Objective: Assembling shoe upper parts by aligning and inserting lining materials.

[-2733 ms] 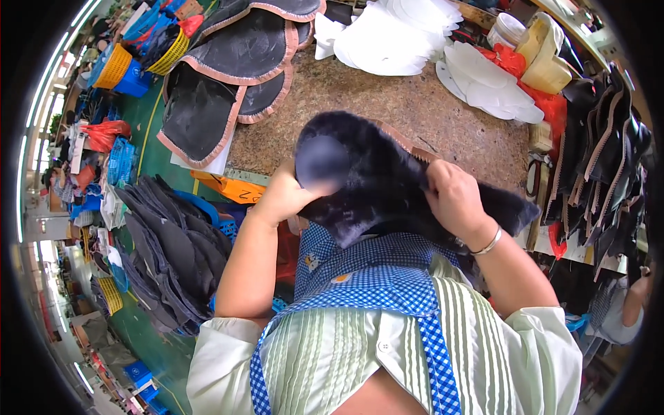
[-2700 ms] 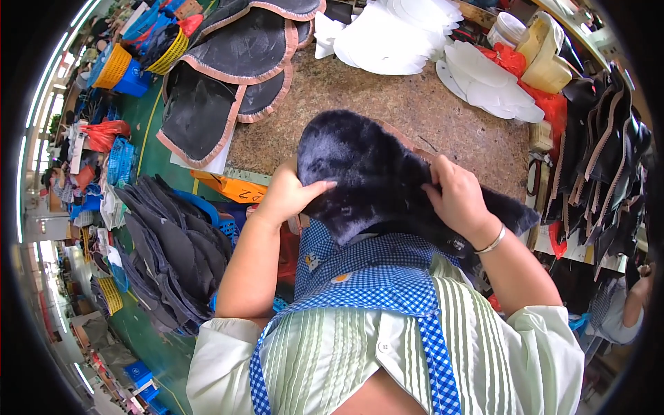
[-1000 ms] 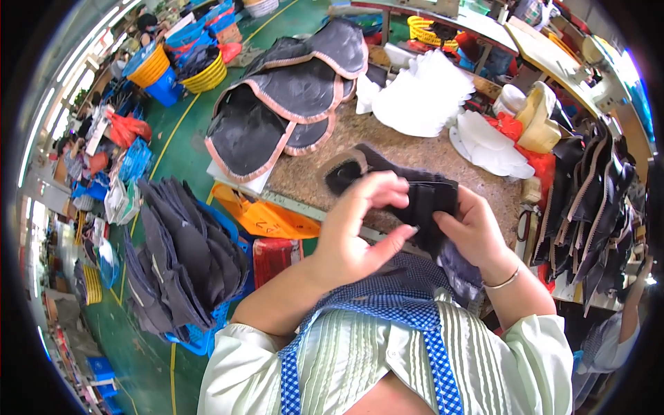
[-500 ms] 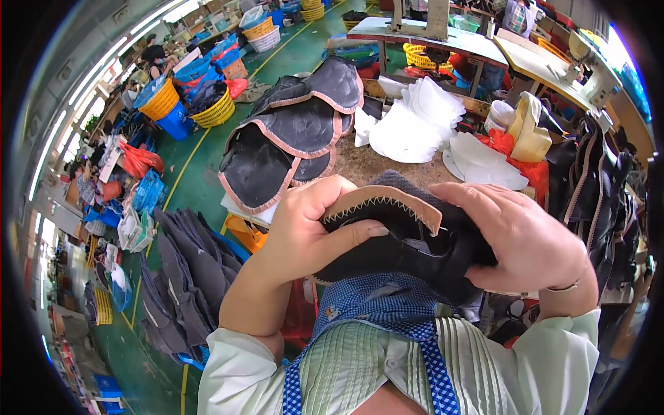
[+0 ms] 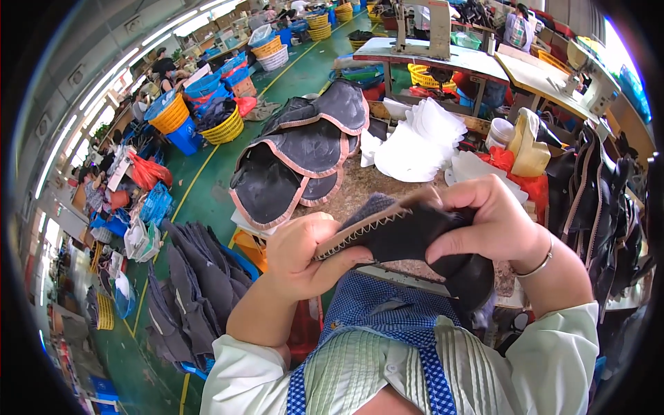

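Observation:
Between my two hands, in front of my apron, is a black boot upper (image 5: pixel 404 238) with a tan edge band, pale zigzag stitching and grey fuzzy lining. My left hand (image 5: pixel 299 250) grips the band's left end, thumb on the black side and fingers curled behind. With thumb and bent fingers, my right hand (image 5: pixel 496 220) pinches the other end of the band. The black part hangs down below the right hand. Beyond them, on the brown worktable (image 5: pixel 363 183), lie several overlapping black pieces (image 5: pixel 304 149) with pinkish-tan edging.
White curved sheets (image 5: pixel 418 138) are stacked behind my hands. A yellowish jug (image 5: pixel 527 142) and a white tub (image 5: pixel 499 131) stand at the right. Black parts with tan edging (image 5: pixel 588 200) hang at far right. Dark grey pieces (image 5: pixel 200 277) are piled at left above the green floor (image 5: pixel 207 180).
The boot upper has been turned and its band pulled straighter. My right hand has shifted from wrapping its side to pinching the band's right end. The view has moved slightly.

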Demonstrator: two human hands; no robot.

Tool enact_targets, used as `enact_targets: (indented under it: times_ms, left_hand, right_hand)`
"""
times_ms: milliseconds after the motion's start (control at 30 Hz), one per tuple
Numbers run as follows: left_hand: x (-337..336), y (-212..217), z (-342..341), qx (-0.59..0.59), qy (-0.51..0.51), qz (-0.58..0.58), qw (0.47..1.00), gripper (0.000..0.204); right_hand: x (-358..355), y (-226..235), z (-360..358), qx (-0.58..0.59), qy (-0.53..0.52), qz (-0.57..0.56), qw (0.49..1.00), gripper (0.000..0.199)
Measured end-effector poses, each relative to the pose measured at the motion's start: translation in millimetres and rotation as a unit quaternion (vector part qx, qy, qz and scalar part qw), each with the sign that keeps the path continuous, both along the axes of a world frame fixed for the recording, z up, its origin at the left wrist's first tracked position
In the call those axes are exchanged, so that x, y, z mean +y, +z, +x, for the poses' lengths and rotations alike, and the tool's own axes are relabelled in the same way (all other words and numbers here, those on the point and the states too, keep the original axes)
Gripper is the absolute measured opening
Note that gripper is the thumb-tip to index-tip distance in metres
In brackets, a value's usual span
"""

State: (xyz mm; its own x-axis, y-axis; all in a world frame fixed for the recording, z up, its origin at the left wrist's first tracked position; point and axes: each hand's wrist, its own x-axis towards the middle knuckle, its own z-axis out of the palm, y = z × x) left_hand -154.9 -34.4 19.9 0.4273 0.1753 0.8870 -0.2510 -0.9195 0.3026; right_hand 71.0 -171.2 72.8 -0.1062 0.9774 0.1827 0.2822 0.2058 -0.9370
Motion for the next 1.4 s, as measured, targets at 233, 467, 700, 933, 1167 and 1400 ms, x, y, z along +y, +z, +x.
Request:
enact_targets:
  times_ms: [233, 467, 700, 933, 1167, 1400]
  left_hand:
    - [12.3, -18.8, 0.9, 0.002, 0.033, 0.16, 0.986, 0.039]
    - [53.0, 28.6, 39.0, 0.01, -0.003, 0.192, 0.981, 0.027]
    - [67.9, -23.6, 55.5, 0.064, 0.034, 0.195, 0.978, 0.022]
    - [52.8, 47.2, 81.5, -0.005, -0.219, -0.269, 0.938, 0.016]
    - [37.3, 26.8, 41.0, 0.07, -0.186, -0.517, 0.833, 0.011]
    - [35.8, -0.9, 31.3, 0.113, -0.249, -0.678, 0.682, 0.026]
  right_hand:
    - [-1.4, -13.6, 5.6, -0.049, -0.037, -0.01, 0.998, 0.021]
    - [6.9, 43.5, 8.3, -0.567, -0.119, 0.376, 0.723, 0.035]
    - [11.9, -6.2, 3.3, -0.647, -0.155, 0.355, 0.658, 0.033]
    - [30.7, 60.0, 71.5, -0.313, -0.153, 0.121, 0.929, 0.043]
    - [-4.2, -19.9, 47.6, 0.112, -0.088, -0.056, 0.988, 0.06]
    - [-8.2, -31.1, 33.5, 0.21, -0.12, -0.078, 0.967, 0.023]
